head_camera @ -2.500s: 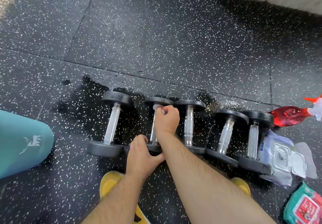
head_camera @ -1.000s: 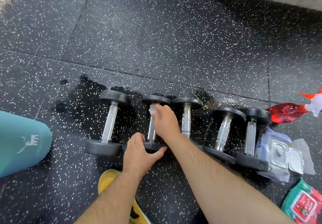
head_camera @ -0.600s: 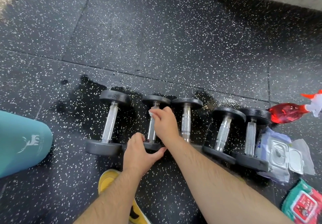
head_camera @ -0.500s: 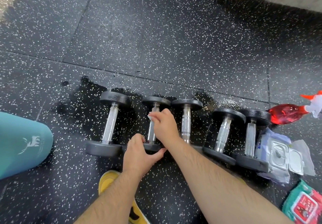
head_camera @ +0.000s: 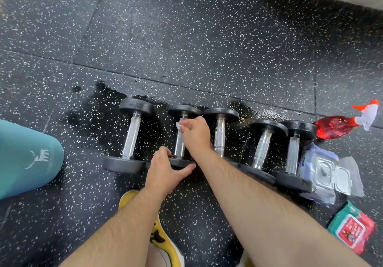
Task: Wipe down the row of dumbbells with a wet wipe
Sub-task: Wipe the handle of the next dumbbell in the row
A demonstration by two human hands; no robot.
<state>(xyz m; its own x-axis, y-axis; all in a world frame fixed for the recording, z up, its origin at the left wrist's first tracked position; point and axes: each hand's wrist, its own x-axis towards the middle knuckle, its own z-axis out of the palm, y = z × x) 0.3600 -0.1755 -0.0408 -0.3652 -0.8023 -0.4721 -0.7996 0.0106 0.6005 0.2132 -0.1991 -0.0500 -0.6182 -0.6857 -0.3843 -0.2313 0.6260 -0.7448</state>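
Observation:
Several black dumbbells with chrome handles lie side by side on the speckled rubber floor. The second dumbbell from the left (head_camera: pixel 179 140) is the one under my hands. My left hand (head_camera: pixel 165 169) grips its near head. My right hand (head_camera: pixel 194 134) holds a small white wet wipe (head_camera: pixel 178 126) against the upper part of its handle. The leftmost dumbbell (head_camera: pixel 131 136), the third one (head_camera: pixel 220 134) and the two at the right (head_camera: pixel 263 148) (head_camera: pixel 293 152) lie untouched.
A wet dark patch (head_camera: pixel 97 119) spreads on the floor behind the left dumbbells. An open wipes pack (head_camera: pixel 329 173) lies at the right end, beside a red spray bottle (head_camera: pixel 339 126) and a green-red packet (head_camera: pixel 352 227). A teal bottle (head_camera: pixel 27 158) lies left. My yellow shoe (head_camera: pixel 163 239) is below.
My right hand slid the wipe down the second dumbbell's handle from its far head, then back up a little. My left hand kept its hold on the near head.

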